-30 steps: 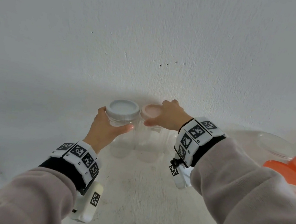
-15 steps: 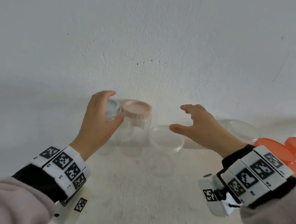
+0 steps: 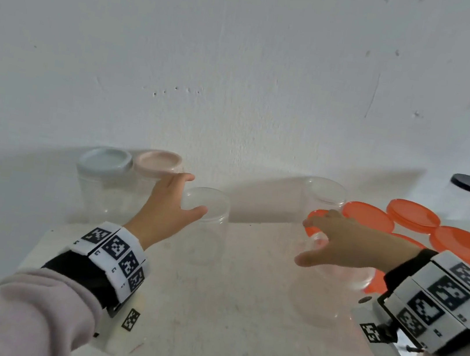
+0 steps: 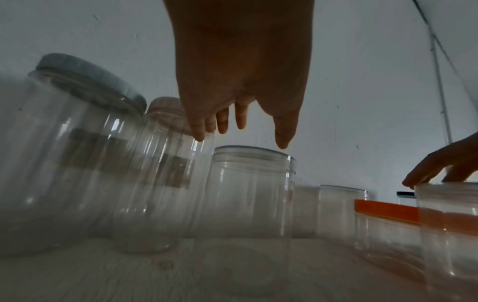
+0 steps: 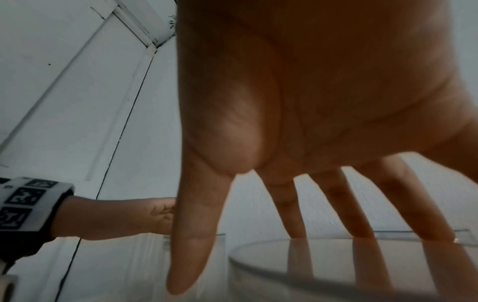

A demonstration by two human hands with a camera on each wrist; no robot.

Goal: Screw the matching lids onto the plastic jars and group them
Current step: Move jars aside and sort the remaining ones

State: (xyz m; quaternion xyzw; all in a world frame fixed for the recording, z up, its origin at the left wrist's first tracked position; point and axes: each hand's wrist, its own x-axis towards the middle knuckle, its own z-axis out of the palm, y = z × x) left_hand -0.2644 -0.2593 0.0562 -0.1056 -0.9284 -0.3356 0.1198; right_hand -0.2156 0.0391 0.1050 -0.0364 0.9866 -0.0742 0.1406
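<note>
Clear open jar (image 3: 204, 213) upright on counter (image 3: 237, 315), just right of pink-lidded jar (image 3: 158, 163) and blue-lidded jar (image 3: 106, 160). Left hand (image 3: 169, 209) spread wide over its rim, empty. Right hand (image 3: 348, 245) fingers splayed, tips on second open jar (image 3: 330, 286) beside orange lids (image 3: 414, 216).

Left hand (image 4: 243, 67) hangs from the top centre, fingers spread loosely above an open jar (image 4: 250, 196) mid-frame; two lidded jars (image 4: 67, 155) stand at left, right hand (image 4: 447, 163) at right edge
</note>
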